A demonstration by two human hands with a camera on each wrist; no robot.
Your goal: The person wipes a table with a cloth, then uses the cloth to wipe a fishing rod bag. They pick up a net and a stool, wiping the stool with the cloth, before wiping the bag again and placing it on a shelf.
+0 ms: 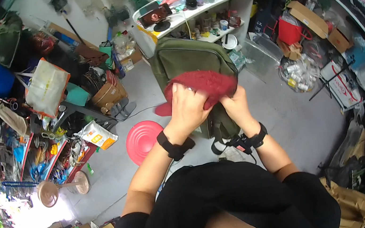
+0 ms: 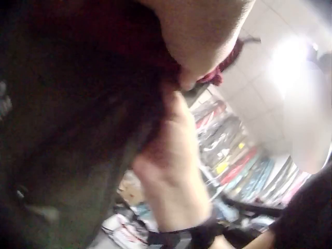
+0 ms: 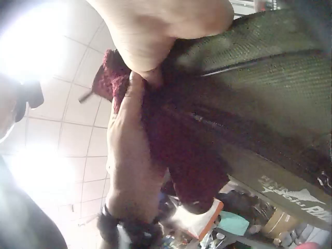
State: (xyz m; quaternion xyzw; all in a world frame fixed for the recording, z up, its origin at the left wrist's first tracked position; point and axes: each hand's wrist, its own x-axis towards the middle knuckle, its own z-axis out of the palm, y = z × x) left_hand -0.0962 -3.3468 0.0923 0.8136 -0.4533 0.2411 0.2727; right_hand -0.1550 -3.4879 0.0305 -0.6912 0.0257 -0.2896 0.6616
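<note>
Bunched under my left hand (image 1: 186,109) is a dark red, fuzzy cloth (image 1: 208,81), its fingers curled round it against the front of a green bag (image 1: 190,55). My right hand (image 1: 238,107) grips the bag's side edge, right next to the cloth; its fingertips are hidden. The bag stands upright in front of me, straps hanging at its lower end. In the right wrist view, a zipper and white printed lettering (image 3: 295,194) show on the bag. The left wrist view has the right hand (image 2: 174,150) just beyond the dark bag edge.
Behind the bag stands a white shelf unit (image 1: 241,2) with bottles and a phone on a stand. A pink round stool or lid (image 1: 146,141) is on the grey floor to the left. Crowded racks line the left side; boxes and a bag of cans (image 1: 300,74) lie right.
</note>
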